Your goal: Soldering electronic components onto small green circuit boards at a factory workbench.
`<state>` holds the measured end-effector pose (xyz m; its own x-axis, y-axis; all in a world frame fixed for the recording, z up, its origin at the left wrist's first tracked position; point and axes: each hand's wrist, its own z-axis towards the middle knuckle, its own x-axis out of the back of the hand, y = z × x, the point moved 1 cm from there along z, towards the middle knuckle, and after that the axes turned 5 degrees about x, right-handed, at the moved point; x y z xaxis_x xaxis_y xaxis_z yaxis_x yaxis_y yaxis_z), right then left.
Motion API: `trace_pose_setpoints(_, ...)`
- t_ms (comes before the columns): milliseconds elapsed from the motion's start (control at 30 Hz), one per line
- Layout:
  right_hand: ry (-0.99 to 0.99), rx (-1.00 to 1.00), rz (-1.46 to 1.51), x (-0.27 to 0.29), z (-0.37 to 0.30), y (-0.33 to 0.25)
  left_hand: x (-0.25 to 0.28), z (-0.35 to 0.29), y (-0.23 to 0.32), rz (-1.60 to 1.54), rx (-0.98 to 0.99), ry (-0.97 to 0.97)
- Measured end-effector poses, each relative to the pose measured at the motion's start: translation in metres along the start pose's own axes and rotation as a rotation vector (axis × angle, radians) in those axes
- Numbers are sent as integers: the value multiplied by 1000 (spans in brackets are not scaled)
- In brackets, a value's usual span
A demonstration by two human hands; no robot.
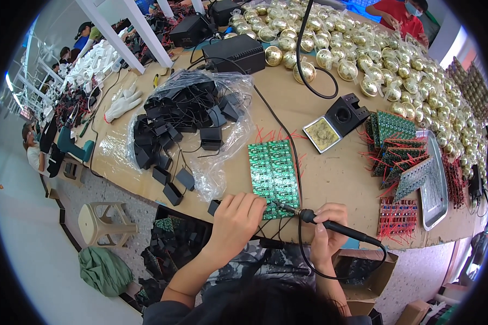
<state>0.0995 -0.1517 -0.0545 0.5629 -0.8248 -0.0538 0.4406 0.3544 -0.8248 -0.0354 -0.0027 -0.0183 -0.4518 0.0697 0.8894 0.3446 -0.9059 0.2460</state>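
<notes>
A green circuit board panel (pixel 274 170) lies on the brown-covered table in front of me, with red wires sticking out at its far and right sides. My right hand (pixel 331 225) grips a black soldering iron (pixel 344 228), whose metal tip reaches the near part of the panel. Beside the panel's near left edge, my left hand (pixel 238 216) is closed with its fingers curled. What its fingertips pinch, if anything, is hidden. A small black box (pixel 214 207) shows partly beside that hand, and black wires run below the panel's near edge.
A clear plastic bag (pixel 230 89) spills black boxes with wires at left. Beyond the panel sits a soldering stand with a sponge tray (pixel 322 134). Stacked circuit boards (pixel 393 141) and a metal tray (pixel 434 189) are at right. Gold balls (pixel 358 59) cover the far side, near a person in red.
</notes>
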Motion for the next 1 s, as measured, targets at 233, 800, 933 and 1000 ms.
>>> trace_pose_setpoints(233, -15, 16, -26, 0, -1, -2, 0, -1, 1, 5, 8, 3)
trace_pose_setpoints(800, 200, -13, 70, 0, -1, 4, 2, 0, 0, 5, -6, -10)
trace_pose_setpoints(933, 314, -96, 241, 8, 0, 14, 2, 0, 0, -1, -5, -7)
trace_pose_setpoints(1000, 340, -139, 292, 6, 4, 9, 1, -1, -1, 10, 1, -6)
